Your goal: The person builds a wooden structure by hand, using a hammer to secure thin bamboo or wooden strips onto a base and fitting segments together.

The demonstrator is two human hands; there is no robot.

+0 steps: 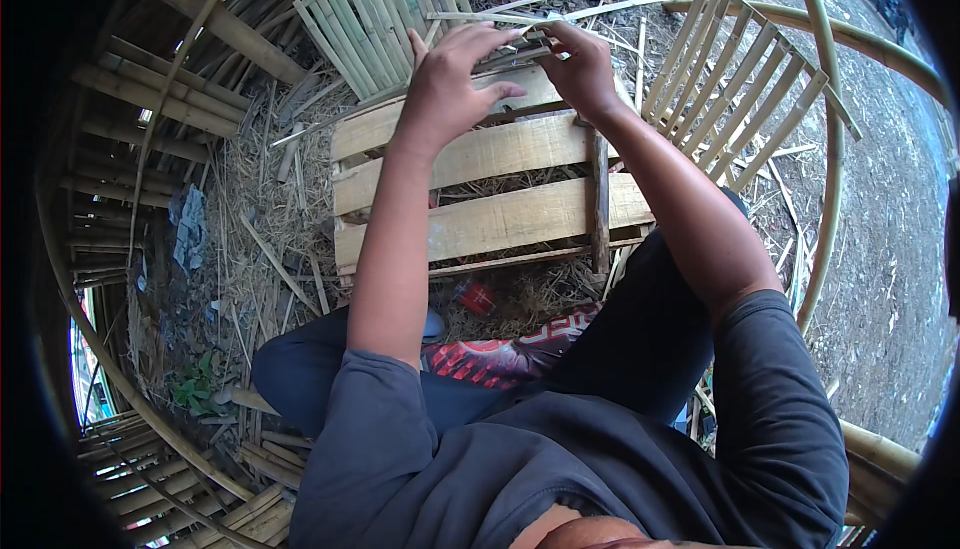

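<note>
Over the far edge of a low wooden slat bench (pixel 510 156), both my hands are raised close together. My left hand (pixel 455 79) has its fingers stretched and thumb apart, with the index fingertip near the right hand's fingers. My right hand (pixel 582 67) is closed in a pinch by a small pale piece; what exactly it grips is too small to make out. A dark stick (pixel 600 199) lies across the bench slats at the right. Beyond the left hand leans a panel of greenish bamboo slats (pixel 365 34).
To the right stands a spaced bamboo slat rack (pixel 735 84), beside a curved bamboo pole (pixel 832 179). Loose bamboo strips (pixel 590 1) lie at the back. Straw and a blue rag (pixel 190 231) cover the ground at left. A red wrapper (pixel 476 297) lies under the bench's near side.
</note>
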